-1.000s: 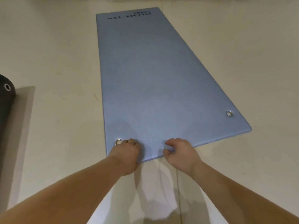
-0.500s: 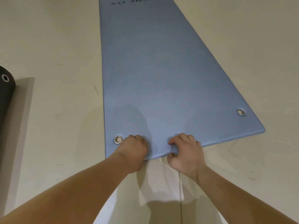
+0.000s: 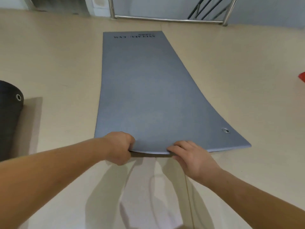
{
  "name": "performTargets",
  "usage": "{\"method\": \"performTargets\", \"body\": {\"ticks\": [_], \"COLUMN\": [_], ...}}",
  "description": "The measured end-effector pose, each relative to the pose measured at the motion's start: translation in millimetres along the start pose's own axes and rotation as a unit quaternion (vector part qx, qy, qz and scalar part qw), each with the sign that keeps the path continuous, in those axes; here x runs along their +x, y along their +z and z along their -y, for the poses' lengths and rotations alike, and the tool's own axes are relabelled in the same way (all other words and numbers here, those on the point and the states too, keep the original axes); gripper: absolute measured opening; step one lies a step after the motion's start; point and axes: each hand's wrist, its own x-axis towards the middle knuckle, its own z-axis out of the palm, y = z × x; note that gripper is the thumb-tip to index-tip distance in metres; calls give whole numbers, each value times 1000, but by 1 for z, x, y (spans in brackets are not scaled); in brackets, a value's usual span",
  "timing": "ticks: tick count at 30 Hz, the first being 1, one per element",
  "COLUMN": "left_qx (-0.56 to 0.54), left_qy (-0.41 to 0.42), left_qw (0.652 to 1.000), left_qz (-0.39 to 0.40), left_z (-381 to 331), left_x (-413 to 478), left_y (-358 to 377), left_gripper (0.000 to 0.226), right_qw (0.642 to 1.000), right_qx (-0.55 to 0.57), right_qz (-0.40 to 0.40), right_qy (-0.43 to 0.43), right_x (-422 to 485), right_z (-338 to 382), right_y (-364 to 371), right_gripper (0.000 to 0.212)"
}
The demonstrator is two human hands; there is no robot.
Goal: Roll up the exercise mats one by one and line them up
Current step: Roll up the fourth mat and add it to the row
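Note:
A blue-grey exercise mat point(image 3: 145, 90) lies unrolled on the beige floor, stretching away from me, with dark lettering at its far end and a metal eyelet point(image 3: 225, 130) near its right front corner. My left hand point(image 3: 119, 147) grips the mat's near edge at the left, covering the left eyelet. My right hand point(image 3: 189, 156) holds the same edge toward the middle, fingers on top. Between my hands the near edge is lifted a little off the floor, with a dark gap under it. A black rolled mat point(image 3: 9, 116) lies at the far left.
A metal railing point(image 3: 166, 18) runs along the wall at the far end of the floor. A red object point(image 3: 302, 76) shows at the right edge. A grey patch of floor point(image 3: 32, 123) lies beside the black roll.
Both hands have closed on the mat's near edge and raised it slightly off the floor. My head has tilted up, so the far wall and railing now show.

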Motion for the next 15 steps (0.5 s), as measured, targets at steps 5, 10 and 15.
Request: {"method": "performTargets", "body": {"ticks": [5,10,15], "left_qx": [-48,-87,-123], "left_qy": [44,54,88], "left_qw": [995,964,964], "left_qz": [80,245,217], "left_z": [51,60,57], "left_x": [-80,-133,-155], "left_y": [-1,34,63], "left_gripper": [8,10,9], "right_qw": [996,991,961], "right_qx": [12,16,27], "right_qz": [38,109,268], "right_qy": [-79,-80,-68], "right_x": [-20,-34,-29], "right_z": [56,116,138], "right_y": [-21,-25,-45], "right_gripper": [56,50,33]}}
